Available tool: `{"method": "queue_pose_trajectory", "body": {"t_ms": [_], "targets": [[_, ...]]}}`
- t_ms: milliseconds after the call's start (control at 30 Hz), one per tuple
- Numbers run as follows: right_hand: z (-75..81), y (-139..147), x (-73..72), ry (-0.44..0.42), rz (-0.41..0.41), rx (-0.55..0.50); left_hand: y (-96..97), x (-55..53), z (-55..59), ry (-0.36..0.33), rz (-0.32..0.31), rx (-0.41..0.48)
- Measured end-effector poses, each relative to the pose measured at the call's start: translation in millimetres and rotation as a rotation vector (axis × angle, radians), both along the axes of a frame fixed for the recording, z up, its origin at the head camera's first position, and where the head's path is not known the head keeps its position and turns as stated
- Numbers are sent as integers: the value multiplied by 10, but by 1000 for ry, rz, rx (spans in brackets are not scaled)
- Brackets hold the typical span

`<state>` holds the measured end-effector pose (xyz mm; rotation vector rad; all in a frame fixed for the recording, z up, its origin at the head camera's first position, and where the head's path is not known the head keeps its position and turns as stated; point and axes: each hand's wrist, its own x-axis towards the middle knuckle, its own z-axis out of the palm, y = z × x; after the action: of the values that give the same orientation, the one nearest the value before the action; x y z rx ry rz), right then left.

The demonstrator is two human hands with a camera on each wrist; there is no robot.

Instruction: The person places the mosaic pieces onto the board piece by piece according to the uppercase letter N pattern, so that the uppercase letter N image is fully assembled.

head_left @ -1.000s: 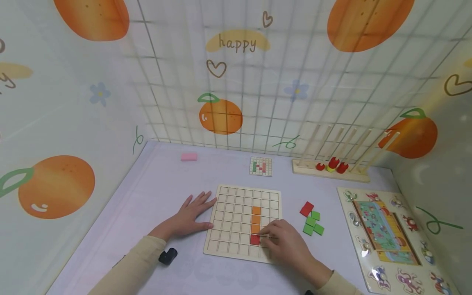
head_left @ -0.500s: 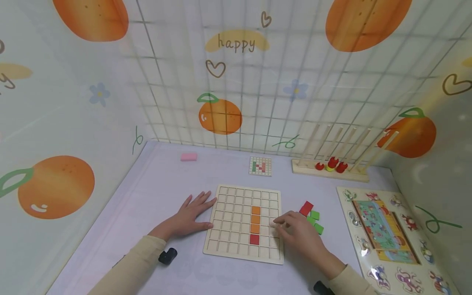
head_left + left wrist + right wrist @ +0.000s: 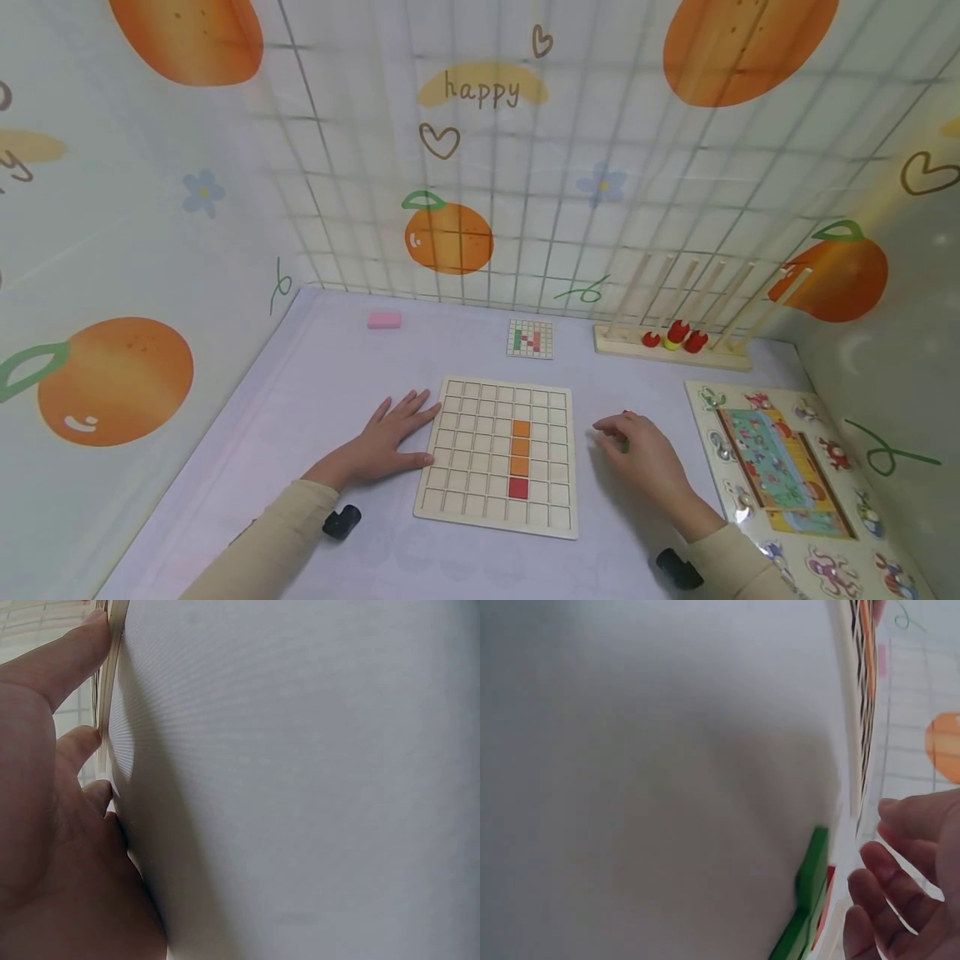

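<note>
Bright colour on pale lavender

A square light-wood board (image 3: 463,440) bears a grid of dark lines. On it, three square orange tiles (image 3: 521,447) and one square red tile (image 3: 518,488) are each plain. Flat green tiles (image 3: 812,864) are also unpatterned. The tabletop (image 3: 315,367) is pale lavender, the small rectangular block (image 3: 384,320) plain pink. A small square gridded card (image 3: 530,339) shows green, red and pink cells. Long fabric sleeves (image 3: 272,532) are solid beige.
</note>
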<state>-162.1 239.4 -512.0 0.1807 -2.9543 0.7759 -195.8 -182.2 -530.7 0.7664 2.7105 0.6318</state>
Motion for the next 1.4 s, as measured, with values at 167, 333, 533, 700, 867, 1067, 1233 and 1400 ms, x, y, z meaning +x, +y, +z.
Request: {"method": "queue_pose_trajectory", "body": {"t_ms": [167, 333, 533, 700, 867, 1067, 1233, 1400], "targets": [[0, 100, -40, -59, -41, 7, 0, -4, -25, 0, 8, -2], [-14, 170, -80, -106, -76, 16, -3, -4, -36, -3, 17, 0], [-30, 220, -102, -104, -96, 31, -6, -4, -37, -5, 18, -1], [-49, 235, -117, -81, -100, 50, -12, -9, -53, -2, 17, -4], [-54, 201, -123, -63, -92, 63, -11, -9, -53, -4, 16, -3], [-49, 91, -106, -22, -48, 56, -9, -6, -39, -3, 17, -5], [-87, -22, -96, -23, -19, 24, -11, -7, -40, -1, 15, -4], [-86, -88, -82, -58, -5, 7, -12, -6, -30, -4, 14, 2]]}}
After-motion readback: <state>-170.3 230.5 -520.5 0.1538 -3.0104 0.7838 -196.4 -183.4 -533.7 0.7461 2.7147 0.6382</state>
